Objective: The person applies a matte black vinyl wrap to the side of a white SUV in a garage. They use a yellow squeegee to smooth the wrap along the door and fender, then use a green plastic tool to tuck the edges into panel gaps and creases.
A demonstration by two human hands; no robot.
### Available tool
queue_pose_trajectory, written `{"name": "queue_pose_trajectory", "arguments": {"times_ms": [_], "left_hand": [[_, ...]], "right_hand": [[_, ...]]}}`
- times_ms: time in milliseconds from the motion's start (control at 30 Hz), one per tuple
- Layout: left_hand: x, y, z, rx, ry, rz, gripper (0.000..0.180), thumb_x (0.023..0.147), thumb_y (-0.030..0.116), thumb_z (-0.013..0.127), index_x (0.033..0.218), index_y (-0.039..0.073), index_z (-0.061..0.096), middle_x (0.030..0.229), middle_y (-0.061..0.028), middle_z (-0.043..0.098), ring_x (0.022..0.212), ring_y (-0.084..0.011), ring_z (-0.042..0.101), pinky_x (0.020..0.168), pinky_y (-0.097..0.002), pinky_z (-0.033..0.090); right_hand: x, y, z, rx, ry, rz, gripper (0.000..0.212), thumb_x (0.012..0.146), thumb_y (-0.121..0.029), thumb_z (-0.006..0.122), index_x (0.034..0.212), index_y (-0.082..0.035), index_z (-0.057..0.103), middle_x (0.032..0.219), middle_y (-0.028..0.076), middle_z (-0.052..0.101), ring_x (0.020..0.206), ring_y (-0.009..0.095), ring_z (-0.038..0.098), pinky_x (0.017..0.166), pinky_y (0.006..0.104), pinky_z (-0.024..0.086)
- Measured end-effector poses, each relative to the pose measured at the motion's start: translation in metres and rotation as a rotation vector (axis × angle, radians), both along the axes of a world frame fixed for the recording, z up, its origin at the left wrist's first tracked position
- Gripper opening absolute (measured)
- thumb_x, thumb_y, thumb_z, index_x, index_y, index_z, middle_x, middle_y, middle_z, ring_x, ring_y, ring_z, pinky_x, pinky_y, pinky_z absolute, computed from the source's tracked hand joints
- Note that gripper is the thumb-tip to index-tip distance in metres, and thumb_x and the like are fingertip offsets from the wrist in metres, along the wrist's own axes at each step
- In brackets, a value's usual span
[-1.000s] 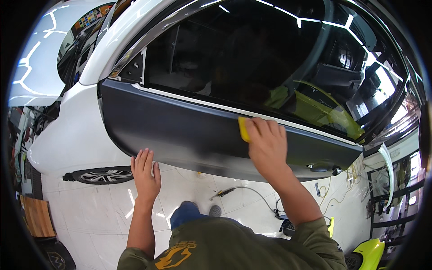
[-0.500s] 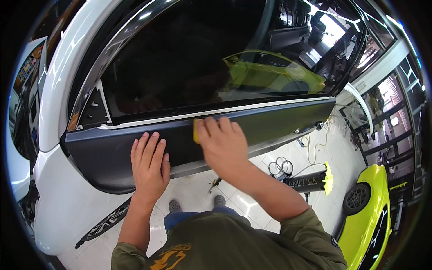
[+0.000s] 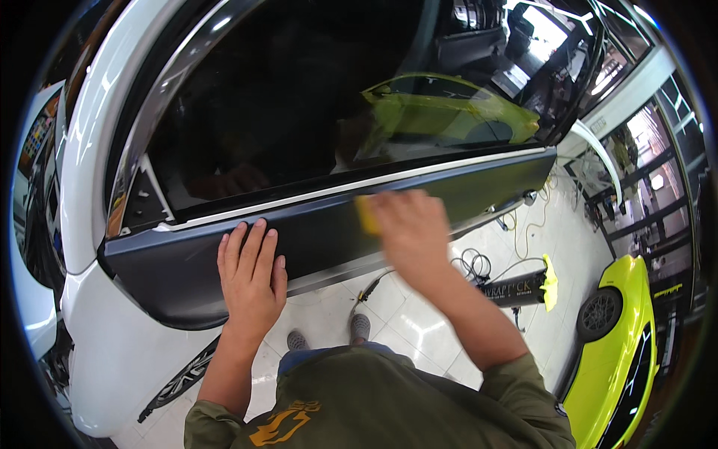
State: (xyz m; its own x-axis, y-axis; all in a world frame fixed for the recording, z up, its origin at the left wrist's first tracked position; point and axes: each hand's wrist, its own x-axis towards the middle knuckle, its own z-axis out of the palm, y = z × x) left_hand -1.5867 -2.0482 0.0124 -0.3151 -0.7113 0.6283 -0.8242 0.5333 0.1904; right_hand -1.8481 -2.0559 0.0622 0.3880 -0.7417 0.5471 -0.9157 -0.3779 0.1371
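In front of me stretches a car door (image 3: 314,247) with a matte dark grey surface that looks like wrap film. My left hand (image 3: 251,280) lies on the door's left half, fingers stretched out and touching the surface just below the window trim. My right hand (image 3: 413,238) grips a yellow squeegee (image 3: 366,215) and presses it to the upper part of the panel, right of the left hand. Motion blurs this hand slightly, and its fingers cover most of the squeegee's right side.
A dark window (image 3: 284,105) with a pale trim strip rises above the panel. White bodywork (image 3: 90,314) curves at the left. Below the door, a black cart (image 3: 516,290) with a yellow cloth, looped cables (image 3: 474,262) and a lime-green car (image 3: 617,337) stand on the tiled floor.
My right hand has slid the squeegee to the right along the door panel. The left hand stays in place on the surface, and the view has shifted slightly.
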Motion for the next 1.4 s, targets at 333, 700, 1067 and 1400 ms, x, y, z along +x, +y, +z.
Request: {"name": "queue_pose_trajectory", "arguments": {"times_ms": [333,700,1067,1400], "left_hand": [[-0.018,0.0,-0.005,0.023,-0.048,0.063,0.047,0.084,0.005,0.063,0.13,0.001,0.056,0.14,-0.0144,0.054,0.134,-0.0364,0.044,0.114,-0.0519,0.026],[-0.032,-0.002,0.0,0.027,-0.075,0.098,0.044,0.087,0.009,0.062,0.13,0.0,0.057,0.142,-0.0146,0.053,0.136,-0.036,0.041,0.115,-0.0519,0.025],[-0.056,-0.007,0.004,0.04,-0.095,0.004,0.049,0.084,0.01,0.066,0.131,0.001,0.058,0.137,-0.0139,0.057,0.133,-0.0354,0.045,0.113,-0.0521,0.028],[-0.064,-0.005,0.011,0.037,-0.121,0.048,0.052,0.083,0.01,0.066,0.134,0.003,0.056,0.138,-0.0128,0.056,0.132,-0.0334,0.047,0.114,-0.0529,0.026]], "right_hand": [[-0.065,-0.012,0.007,0.046,0.083,-0.077,0.037,0.075,-0.011,0.061,0.112,-0.005,0.066,0.105,0.005,0.065,0.091,0.024,0.054,0.076,0.0354,0.041],[-0.1,-0.008,0.009,-0.018,0.069,-0.052,0.038,0.073,-0.008,0.063,0.111,-0.007,0.066,0.106,0.004,0.065,0.09,0.023,0.053,0.078,0.0377,0.039],[-0.1,-0.017,-0.016,-0.145,0.197,-0.095,0.04,0.078,-0.015,0.061,0.116,-0.005,0.064,0.115,0.005,0.064,0.092,0.022,0.053,0.08,0.0406,0.038],[-0.091,-0.016,-0.017,-0.156,0.083,0.056,0.042,0.076,-0.014,0.06,0.118,-0.009,0.065,0.118,0.003,0.063,0.1,0.023,0.057,0.09,0.0459,0.038]]}}
